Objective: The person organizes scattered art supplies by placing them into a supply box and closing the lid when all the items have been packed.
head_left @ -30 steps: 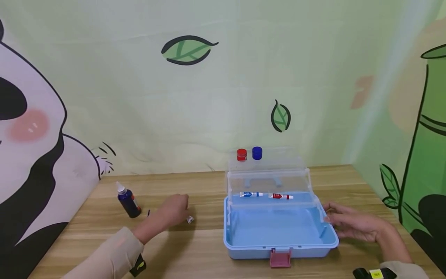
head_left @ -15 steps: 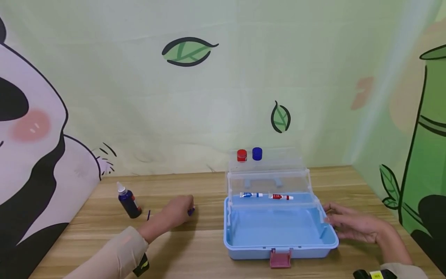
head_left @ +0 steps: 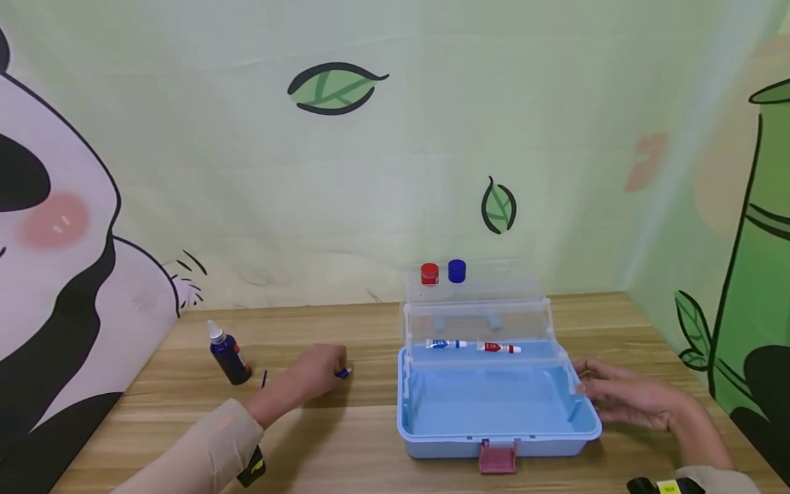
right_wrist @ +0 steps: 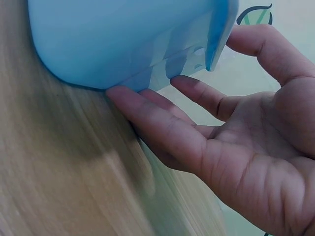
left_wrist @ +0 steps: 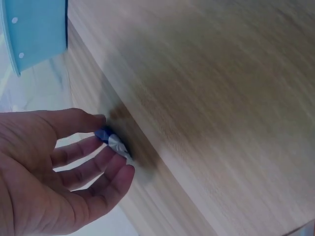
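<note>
My left hand point(head_left: 316, 372) is low over the table, left of the box. Its thumb and fingertips pinch a small crumpled blue-and-silver piece point(left_wrist: 116, 142), whose exact kind I cannot tell. My right hand point(head_left: 636, 394) is at the right side of a light blue plastic box point(head_left: 494, 449). In the right wrist view its straight fingers point(right_wrist: 152, 115) touch the box's side wall, with the thumb up by the rim. The box stands with its clear lid point(head_left: 475, 309) raised and a pink latch point(head_left: 497, 457) hanging in front; its bottom compartment holds nothing.
A blue paint tube point(head_left: 446, 344) and a red paint tube point(head_left: 498, 348) lie in the box's raised clear tray. Behind them are a red jar point(head_left: 429, 274) and a blue jar point(head_left: 457, 271). At the left stands a dark blue bottle point(head_left: 230, 355) beside a thin dark stick point(head_left: 264, 379).
My left hand has shifted slightly right, and the small piece has turned in its fingers, now showing its blue part. My right hand and the box have stayed in place.
</note>
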### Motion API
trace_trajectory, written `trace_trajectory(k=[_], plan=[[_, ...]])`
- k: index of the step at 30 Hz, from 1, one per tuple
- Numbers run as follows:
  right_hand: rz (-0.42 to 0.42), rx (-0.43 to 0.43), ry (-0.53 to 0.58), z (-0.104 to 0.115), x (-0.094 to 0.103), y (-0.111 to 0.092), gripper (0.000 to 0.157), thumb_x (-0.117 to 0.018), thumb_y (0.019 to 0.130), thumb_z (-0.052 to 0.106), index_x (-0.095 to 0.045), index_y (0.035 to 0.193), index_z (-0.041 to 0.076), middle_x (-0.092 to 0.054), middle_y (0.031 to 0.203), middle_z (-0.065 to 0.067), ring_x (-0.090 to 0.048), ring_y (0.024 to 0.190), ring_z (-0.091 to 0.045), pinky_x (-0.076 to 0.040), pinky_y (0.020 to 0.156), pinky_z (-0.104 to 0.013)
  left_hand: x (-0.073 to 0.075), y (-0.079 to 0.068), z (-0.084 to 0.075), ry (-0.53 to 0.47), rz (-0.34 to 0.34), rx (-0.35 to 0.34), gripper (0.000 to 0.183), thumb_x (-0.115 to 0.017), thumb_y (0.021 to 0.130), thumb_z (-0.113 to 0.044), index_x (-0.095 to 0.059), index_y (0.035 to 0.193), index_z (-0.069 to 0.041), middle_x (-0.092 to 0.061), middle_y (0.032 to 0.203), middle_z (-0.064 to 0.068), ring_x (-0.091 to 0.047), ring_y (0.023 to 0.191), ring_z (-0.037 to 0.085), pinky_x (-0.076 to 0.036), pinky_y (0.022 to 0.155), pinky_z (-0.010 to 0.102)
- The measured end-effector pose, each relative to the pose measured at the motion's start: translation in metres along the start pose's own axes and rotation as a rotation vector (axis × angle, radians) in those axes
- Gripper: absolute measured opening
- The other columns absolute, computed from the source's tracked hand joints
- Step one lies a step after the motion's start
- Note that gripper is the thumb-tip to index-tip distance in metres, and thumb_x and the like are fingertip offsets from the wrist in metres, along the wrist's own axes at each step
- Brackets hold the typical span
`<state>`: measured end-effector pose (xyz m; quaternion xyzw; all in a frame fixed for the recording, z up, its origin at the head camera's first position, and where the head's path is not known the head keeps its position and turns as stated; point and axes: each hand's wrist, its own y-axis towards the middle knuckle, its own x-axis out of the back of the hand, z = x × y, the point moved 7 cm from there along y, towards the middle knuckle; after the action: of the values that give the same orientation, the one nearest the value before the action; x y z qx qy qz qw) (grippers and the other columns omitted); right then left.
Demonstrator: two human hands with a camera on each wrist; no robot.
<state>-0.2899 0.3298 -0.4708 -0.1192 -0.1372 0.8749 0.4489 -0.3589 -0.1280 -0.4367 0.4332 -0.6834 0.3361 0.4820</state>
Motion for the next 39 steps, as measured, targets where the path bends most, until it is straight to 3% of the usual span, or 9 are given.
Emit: trace_trajectory(k=[3,12,19,28,39], plan=[[-0.002,0.0,-0.004,0.0,0.0,0.0,0.043,-0.048,0.106,0.014,-0.03,0.143,-0.001,-0.043,0.14,-0.021,-0.056,0.122,-0.025,-0.051,0.1,-0.049,-0.003,0.002,-0.002,-0.002,0.016,0.004,0.016,-0.079,0.083,0.003,-0.065,0.089,-0.003,-0.066,0.086,0.007,-0.056,0.075,0.017,-0.052,0.069,0.037],[-0.003,0.002,-0.003,0.0,-0.001,0.001,0.043,-0.048,0.106,0.013,-0.029,0.142,-0.002,-0.042,0.138,-0.021,-0.056,0.121,-0.026,-0.052,0.099,-0.048,-0.007,0.003,-0.003,0.002,0.009,-0.03,0.022,-0.082,0.078,0.004,-0.063,0.083,-0.006,-0.063,0.079,0.002,-0.054,0.072,0.015,-0.051,0.065,0.034],[-0.004,-0.009,-0.004,0.0,0.0,0.001,0.046,-0.048,0.106,0.014,-0.027,0.143,-0.003,-0.04,0.14,-0.023,-0.056,0.121,-0.026,-0.052,0.099,-0.049,0.003,0.004,-0.004,-0.043,0.008,0.006,0.019,-0.08,0.08,0.004,-0.066,0.09,-0.003,-0.064,0.081,0.004,-0.055,0.071,0.015,-0.05,0.063,0.032],[0.007,0.009,-0.017,-0.001,0.0,0.002,0.044,-0.048,0.106,0.014,-0.03,0.142,-0.002,-0.042,0.139,-0.023,-0.056,0.122,-0.026,-0.051,0.1,-0.049,0.027,0.011,-0.033,-0.043,-0.034,-0.045,0.02,-0.081,0.081,0.001,-0.062,0.087,-0.005,-0.06,0.077,0.001,-0.053,0.068,0.015,-0.048,0.061,0.031],[0.03,0.013,-0.005,0.002,-0.002,0.001,0.036,-0.047,0.106,0.012,-0.032,0.137,0.0,-0.045,0.134,-0.019,-0.056,0.121,-0.026,-0.052,0.099,-0.05,0.048,0.019,-0.07,-0.065,0.017,-0.066,0.017,-0.08,0.083,-0.003,-0.065,0.091,-0.005,-0.062,0.078,0.0,-0.056,0.069,0.014,-0.049,0.062,0.028]])
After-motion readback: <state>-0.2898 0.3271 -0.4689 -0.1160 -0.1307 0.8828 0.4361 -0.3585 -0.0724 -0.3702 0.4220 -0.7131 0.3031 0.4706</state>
